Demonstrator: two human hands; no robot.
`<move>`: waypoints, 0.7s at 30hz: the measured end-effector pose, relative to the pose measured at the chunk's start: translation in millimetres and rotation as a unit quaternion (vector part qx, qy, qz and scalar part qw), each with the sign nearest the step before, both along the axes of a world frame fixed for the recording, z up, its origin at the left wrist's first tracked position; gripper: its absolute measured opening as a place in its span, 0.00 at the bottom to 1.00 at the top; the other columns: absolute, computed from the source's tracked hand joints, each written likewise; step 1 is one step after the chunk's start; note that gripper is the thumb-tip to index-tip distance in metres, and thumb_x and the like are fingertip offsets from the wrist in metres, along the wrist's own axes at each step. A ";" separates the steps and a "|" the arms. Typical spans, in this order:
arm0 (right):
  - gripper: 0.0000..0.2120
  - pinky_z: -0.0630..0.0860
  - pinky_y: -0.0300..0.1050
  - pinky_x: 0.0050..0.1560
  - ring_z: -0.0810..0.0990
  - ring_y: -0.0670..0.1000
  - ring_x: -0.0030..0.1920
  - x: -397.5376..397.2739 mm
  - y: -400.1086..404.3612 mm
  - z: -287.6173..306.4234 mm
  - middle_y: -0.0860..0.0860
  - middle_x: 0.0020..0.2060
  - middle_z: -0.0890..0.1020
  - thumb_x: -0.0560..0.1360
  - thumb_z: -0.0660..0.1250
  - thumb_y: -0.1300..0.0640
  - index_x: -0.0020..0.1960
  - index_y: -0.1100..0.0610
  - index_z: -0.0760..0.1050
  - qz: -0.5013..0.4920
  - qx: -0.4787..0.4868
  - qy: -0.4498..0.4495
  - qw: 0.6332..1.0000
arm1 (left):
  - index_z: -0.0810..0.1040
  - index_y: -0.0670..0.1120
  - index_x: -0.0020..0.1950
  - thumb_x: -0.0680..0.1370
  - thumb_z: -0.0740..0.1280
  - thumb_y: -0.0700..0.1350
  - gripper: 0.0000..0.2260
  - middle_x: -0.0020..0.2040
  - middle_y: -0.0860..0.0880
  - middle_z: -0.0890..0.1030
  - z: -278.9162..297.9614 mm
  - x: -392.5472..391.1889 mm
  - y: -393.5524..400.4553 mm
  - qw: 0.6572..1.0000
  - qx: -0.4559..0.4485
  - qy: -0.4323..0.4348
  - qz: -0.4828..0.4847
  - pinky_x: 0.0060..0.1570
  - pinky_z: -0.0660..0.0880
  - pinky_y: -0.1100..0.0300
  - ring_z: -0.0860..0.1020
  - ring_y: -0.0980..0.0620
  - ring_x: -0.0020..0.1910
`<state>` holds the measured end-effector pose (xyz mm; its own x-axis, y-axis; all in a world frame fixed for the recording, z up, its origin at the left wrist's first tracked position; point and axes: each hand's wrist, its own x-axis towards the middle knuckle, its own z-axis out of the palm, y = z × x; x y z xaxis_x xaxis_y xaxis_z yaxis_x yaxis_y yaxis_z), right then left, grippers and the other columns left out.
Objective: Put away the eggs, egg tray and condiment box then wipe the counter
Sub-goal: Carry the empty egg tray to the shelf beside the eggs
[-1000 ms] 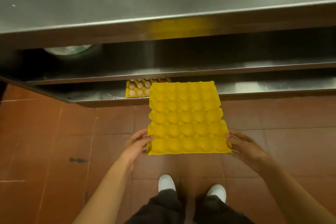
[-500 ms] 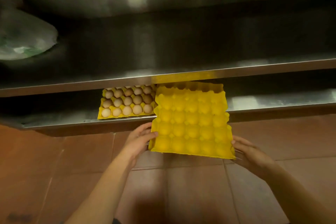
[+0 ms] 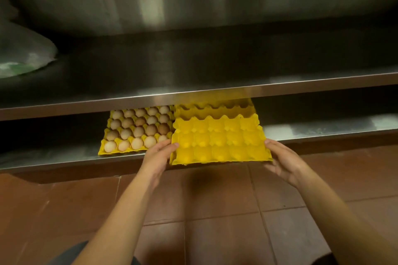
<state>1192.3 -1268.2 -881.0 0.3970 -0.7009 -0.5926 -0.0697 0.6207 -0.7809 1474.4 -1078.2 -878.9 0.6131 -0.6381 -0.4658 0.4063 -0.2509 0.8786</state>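
Both the left hand [image 3: 159, 155] and right hand [image 3: 282, 159] grip the empty yellow egg tray [image 3: 219, 142], dimpled and scallop-edged, overhanging the bottom shelf's [image 3: 323, 129] front edge.

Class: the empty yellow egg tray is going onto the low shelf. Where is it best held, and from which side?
Take the empty egg tray by its two side edges near the front corners, left hand and right hand coming from the floor side. It is wide, flat and thin, and its far end goes under the shelf.

Steel shelves [image 3: 215, 92] above red floor tiles [image 3: 215, 211] (possibly a bag [image 3: 23, 54] upper left).
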 end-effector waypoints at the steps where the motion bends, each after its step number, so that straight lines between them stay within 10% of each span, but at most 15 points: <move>1: 0.09 0.80 0.48 0.46 0.84 0.50 0.51 0.3 1.1 -1.6 0.53 0.55 0.85 0.80 0.65 0.55 0.60 0.53 0.78 0.001 0.003 -0.001 1.000 | 0.77 0.41 0.68 0.76 0.73 0.42 0.20 0.60 0.45 0.83 -2.4 1.1 0.5 1.000 0.003 -0.002 0.004 0.67 0.73 0.51 0.81 0.48 0.61; 15: 0.10 0.80 0.49 0.45 0.83 0.54 0.55 10.4 -9.5 -43.6 0.54 0.55 0.84 0.81 0.64 0.55 0.61 0.53 0.77 -0.002 -0.001 0.048 0.999 | 0.80 0.47 0.64 0.75 0.75 0.46 0.18 0.60 0.45 0.83 -56.9 8.6 -12.0 0.999 0.049 -0.013 -0.005 0.68 0.72 0.45 0.80 0.47 0.62; 21: 0.14 0.80 0.51 0.49 0.83 0.55 0.54 11.0 -11.7 -50.7 0.56 0.56 0.83 0.80 0.66 0.54 0.64 0.55 0.76 -0.014 0.010 0.059 0.998 | 0.78 0.46 0.67 0.78 0.71 0.45 0.17 0.53 0.45 0.86 -59.0 5.5 -6.3 0.995 0.085 0.032 -0.048 0.37 0.79 0.56 0.85 0.48 0.46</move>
